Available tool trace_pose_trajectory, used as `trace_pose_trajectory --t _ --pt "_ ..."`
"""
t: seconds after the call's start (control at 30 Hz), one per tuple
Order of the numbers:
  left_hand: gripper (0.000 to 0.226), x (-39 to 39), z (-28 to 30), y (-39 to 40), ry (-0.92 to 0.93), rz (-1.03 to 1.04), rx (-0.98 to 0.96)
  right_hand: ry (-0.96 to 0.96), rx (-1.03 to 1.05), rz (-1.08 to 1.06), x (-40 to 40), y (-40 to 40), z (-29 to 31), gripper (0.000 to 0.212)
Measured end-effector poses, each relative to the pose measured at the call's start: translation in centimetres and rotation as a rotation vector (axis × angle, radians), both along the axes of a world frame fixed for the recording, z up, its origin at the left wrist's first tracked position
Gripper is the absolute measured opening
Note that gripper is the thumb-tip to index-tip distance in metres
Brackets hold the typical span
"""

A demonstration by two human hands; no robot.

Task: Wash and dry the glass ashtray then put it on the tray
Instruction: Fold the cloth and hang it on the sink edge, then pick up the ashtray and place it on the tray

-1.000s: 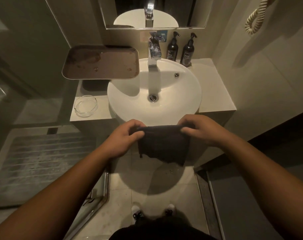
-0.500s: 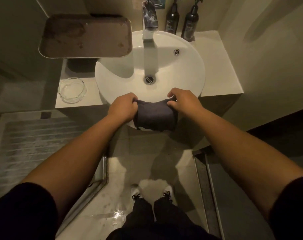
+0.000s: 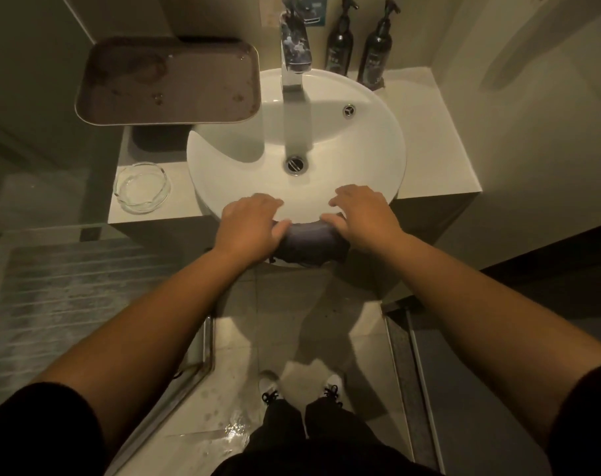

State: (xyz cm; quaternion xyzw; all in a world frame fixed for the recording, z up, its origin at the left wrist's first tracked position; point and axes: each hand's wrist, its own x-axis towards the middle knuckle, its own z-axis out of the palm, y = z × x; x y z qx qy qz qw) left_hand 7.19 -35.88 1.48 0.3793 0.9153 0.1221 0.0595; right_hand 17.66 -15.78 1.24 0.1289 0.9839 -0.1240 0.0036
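Observation:
The clear glass ashtray (image 3: 142,188) stands on the white counter, left of the basin and apart from both hands. The brown tray (image 3: 168,80) sits raised at the back left, partly over the basin's edge. A dark cloth (image 3: 311,243) hangs over the front rim of the round white basin (image 3: 371,139). My left hand (image 3: 249,223) and my right hand (image 3: 362,218) lie flat on the rim at the cloth's two ends. Their fingers are stretched out and apart, with the thumbs resting on the cloth.
A chrome tap (image 3: 293,53) rises at the back of the basin, with no water running. Two dark pump bottles (image 3: 359,39) stand at the back right. A glass shower partition (image 3: 51,218) borders the left. The floor by my shoes (image 3: 300,389) is wet.
Both hands brought the cloth down onto the basin's front rim. Their grip on its top edge loosened and the fingers spread out flat. The view tilted downward.

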Motion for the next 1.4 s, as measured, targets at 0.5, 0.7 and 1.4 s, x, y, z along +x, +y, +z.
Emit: trace_pose_trajectory --t 0.5,0.7,1.4 --pt "0.034 1.8 -1.1 -2.0 0.123 -0.153 -0.21 -0.091 0.077 0.199 2.6 -1.6 -0.7 0.034" --pt "0.069 2.4 -0.2 -3.5 0.213 -0.116 -0.255 -0.122 0.186 0.215 3.0 -2.3 1.5 0.051" --pt "0.093 5.4 2.1 -13.1 0.199 0.361 -0.226 0.07 0.099 0.493 -2.3 -9.2 2.2 0.078"
